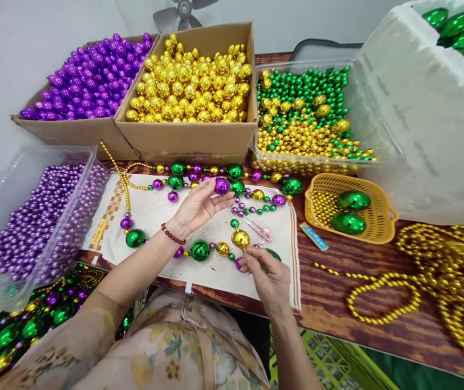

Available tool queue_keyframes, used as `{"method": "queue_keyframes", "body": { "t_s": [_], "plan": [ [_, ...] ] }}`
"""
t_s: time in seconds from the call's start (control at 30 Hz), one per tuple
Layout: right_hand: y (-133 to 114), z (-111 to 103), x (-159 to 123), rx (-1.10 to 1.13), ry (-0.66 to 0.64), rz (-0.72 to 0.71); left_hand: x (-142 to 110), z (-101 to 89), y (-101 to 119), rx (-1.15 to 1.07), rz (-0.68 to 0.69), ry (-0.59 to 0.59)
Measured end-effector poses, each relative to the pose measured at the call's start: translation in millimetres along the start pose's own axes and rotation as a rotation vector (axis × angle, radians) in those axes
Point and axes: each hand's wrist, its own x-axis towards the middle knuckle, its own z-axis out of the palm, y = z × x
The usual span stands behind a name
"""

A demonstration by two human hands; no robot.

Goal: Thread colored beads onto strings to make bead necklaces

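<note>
My left hand (195, 211) is closed on a large shiny purple bead (221, 186), held at the fingertips above the white cloth (211, 276). A thin needle-like wire (227, 203) runs from that bead down through a small green bead (234, 223) and a larger gold bead (240, 238). Just below the gold bead, my right hand (270, 276) pinches the lower end of the wire. A strand of purple, green and gold beads lies across the cloth, with a large green bead (200, 250) between my hands. Pink-handled scissors (258, 230) rest behind the wire.
Cardboard boxes hold purple beads (89, 81) and gold beads (191, 86). Clear tubs hold small purple beads (37, 216) and green and gold beads (305, 114). An orange basket (378, 230) and gold bead strings (447, 271) are on the right, beside a white foam box (427, 119).
</note>
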Motion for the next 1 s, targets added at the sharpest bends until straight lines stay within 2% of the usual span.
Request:
{"method": "queue_keyframes", "body": {
  "t_s": [0.27, 0.4, 0.6, 0.77, 0.87, 1.0],
  "plan": [
    [5.7, 11.4, 4.3, 0.066, 0.055, 0.048, -14.5, 3.1, -9.0, 0.118, 0.079, -0.176],
    [0.3, 15.7, 10.1, 0.094, 0.073, 0.037, -21.3, 3.9, -18.7, 0.177, 0.095, -0.206],
    [-6.7, 12.2, 8.7, 0.197, -0.009, 0.081, -22.6, 3.7, -23.5, 0.189, 0.092, -0.189],
    [-2.9, 9.0, 7.8, 0.319, 0.061, 0.219, -25.3, 4.6, -29.9, 0.213, 0.052, -0.211],
    [-0.7, 10.7, 8.5, 0.313, 0.098, 0.221, -30.0, 7.7, -31.3, 0.275, 0.069, -0.238],
    [1.0, 9.8, 10.3, 0.396, 0.084, 0.219, -31.7, 11.4, -27.0, 0.389, 0.081, -0.324]
  ]
}}
